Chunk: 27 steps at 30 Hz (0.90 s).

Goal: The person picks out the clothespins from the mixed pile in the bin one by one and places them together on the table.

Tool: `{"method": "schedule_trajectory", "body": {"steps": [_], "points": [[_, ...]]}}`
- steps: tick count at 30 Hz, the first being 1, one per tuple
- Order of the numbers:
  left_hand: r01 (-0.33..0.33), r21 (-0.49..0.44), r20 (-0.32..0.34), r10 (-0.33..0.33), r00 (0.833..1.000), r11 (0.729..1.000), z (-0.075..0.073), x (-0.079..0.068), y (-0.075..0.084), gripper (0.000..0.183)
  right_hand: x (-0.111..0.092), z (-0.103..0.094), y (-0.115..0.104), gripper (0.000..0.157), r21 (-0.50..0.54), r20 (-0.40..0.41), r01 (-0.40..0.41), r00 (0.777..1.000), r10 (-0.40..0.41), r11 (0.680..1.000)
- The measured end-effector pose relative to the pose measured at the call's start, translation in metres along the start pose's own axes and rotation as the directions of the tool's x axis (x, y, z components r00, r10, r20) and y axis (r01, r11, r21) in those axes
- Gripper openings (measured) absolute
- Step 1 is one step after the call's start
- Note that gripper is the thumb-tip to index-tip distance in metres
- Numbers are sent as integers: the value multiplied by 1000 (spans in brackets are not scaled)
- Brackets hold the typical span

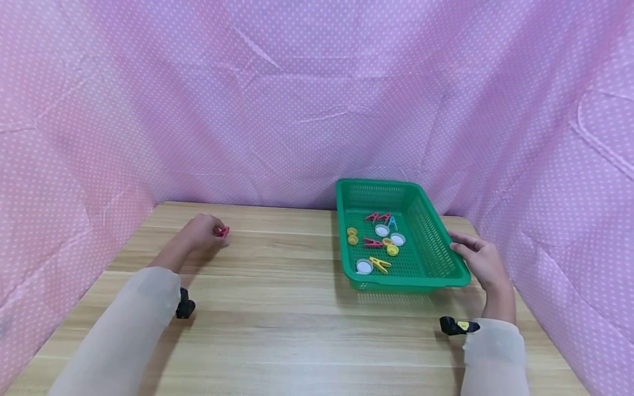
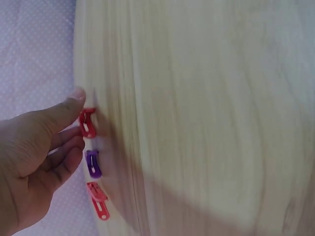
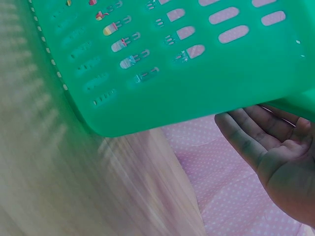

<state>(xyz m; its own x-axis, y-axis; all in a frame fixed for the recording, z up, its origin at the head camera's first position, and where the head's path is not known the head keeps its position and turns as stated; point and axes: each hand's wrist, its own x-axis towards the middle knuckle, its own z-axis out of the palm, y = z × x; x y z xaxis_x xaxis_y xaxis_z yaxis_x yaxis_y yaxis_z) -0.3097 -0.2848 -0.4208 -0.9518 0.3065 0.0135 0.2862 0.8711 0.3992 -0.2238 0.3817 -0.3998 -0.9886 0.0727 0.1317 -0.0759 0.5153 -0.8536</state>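
Here's a glossy red plastic clip (image 2: 87,129) by the wood-grain tabletop's (image 1: 277,308) edge, our left hand (image 1: 198,232) right there, fingers bent; gripping or not, we can't tell. Our right hand (image 1: 480,264) pinches the slotted green basket (image 1: 406,282) by its rim. Yellow label (image 1: 463,325): unreadable. Broad wood stretches between our hands.

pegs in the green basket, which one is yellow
The yellow peg is the one nearest the basket's near rim, beside a round white-centred piece; the three red pegs and one blue peg lie farther back.
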Motion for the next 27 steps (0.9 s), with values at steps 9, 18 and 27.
{"method": "schedule_trajectory", "body": {"steps": [9,18,27], "points": [[-60,3,12,60,998,998,0,-2,-5,13,2,-1,0,50,-7,-6,10,1000,-10,1000],[-31,2,23,31,999,1000,2,-1,-6,10,1,0,0,50,-19,1,-6,1000,6,1000],[-16,18,6,16,1000,1000,3,0,-9,12,1,0,1,51,-22,1,-11,1000,11,1000]]}}
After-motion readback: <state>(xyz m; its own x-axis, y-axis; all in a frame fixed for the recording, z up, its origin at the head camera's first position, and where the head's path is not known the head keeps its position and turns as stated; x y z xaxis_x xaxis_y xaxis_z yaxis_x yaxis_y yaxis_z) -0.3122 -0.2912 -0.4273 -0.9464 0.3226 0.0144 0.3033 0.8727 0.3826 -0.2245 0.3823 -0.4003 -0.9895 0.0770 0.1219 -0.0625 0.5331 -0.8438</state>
